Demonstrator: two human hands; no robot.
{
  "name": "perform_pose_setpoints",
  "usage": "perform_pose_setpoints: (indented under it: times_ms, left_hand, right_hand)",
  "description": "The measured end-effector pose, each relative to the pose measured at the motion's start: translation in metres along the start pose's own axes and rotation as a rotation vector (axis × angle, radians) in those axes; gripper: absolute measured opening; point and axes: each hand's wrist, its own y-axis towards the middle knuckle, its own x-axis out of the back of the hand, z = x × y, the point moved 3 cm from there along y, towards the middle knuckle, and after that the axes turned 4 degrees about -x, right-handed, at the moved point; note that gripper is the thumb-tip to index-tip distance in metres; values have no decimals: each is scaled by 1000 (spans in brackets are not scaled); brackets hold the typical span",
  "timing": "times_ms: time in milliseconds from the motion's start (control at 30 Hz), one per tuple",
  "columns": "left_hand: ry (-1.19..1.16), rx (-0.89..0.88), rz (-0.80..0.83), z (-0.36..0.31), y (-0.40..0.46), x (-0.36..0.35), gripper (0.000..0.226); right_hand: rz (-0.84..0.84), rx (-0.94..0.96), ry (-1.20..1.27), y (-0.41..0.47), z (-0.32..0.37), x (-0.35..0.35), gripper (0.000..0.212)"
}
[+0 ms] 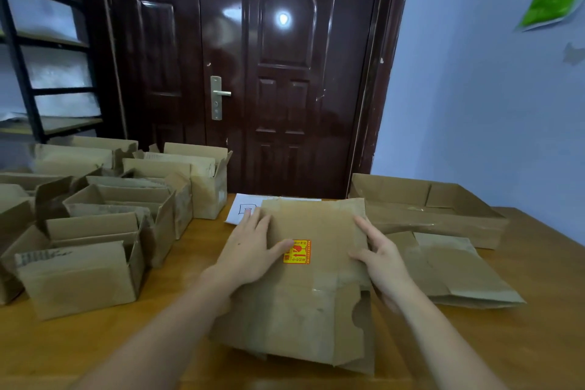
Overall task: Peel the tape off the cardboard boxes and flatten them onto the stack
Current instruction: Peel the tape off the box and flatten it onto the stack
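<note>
Hands are pressing down flat, left hand (250, 250) and right hand (381, 258) with fingers straight on opposite side edges of the flattened box (316, 288), its long axis running away between them, stack (456, 266) lying nearer the right.

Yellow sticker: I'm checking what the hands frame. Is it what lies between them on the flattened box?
Yes. In the head view, the yellow sticker lies between the left hand and right hand on the flattened box.
</note>
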Motion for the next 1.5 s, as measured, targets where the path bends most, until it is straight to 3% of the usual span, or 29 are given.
perform_pose_setpoints:
  times_ms: [67, 200, 367, 500, 700, 867, 933, 1167, 1300, 1400, 1433, 1500]
  left_hand:
    - [-222, 86, 4, 9, 0, -3, 96]
    - [-940, 134, 22, 10, -8, -8, 84]
    - [-1035, 89, 38, 9, -8, -7, 100]
    - [-781, 29, -46, 4, 1, 6, 109]
    - [-291, 57, -106, 8, 8, 5, 97]
    - [-191, 104, -35, 20, 2, -20, 100]
    - [-166, 105, 7, 25, 0, -31, 101]
    - [45, 120, 154, 43, -9, -57, 100]
    - [433, 80, 84, 39, -22, -56, 94]
    - [548, -49, 18, 12, -31, -49, 77]
    - [536, -103, 12, 2, -36, -50, 79]
    - [469, -125, 78, -17, -49, -56, 108]
  right_hand:
    - [-38, 0, 125, 2, 0, 2, 71]
    - [-38, -12, 271, 7, 0, 0, 72]
    - [-42, -32, 233, 17, -1, -1, 73]
    - [-43, 5, 75, 25, 1, 1, 75]
    - [-12, 169, -299, 31, 6, -4, 69]
    - [220, 57, -583, 27, -10, -12, 128]
    - [319, 5, -702, 23, -21, -14, 142]
    - [412, -39, -939, 18, -59, -16, 128]
    - [475, -50, -1053, 19, -67, -14, 121]
    - [466, -36, -1181, 19, -74, -9, 113]
    - [449, -27, -1194, 18, -76, -8, 111]
    - [415, 18, -1240, 17, -78, -10, 108]
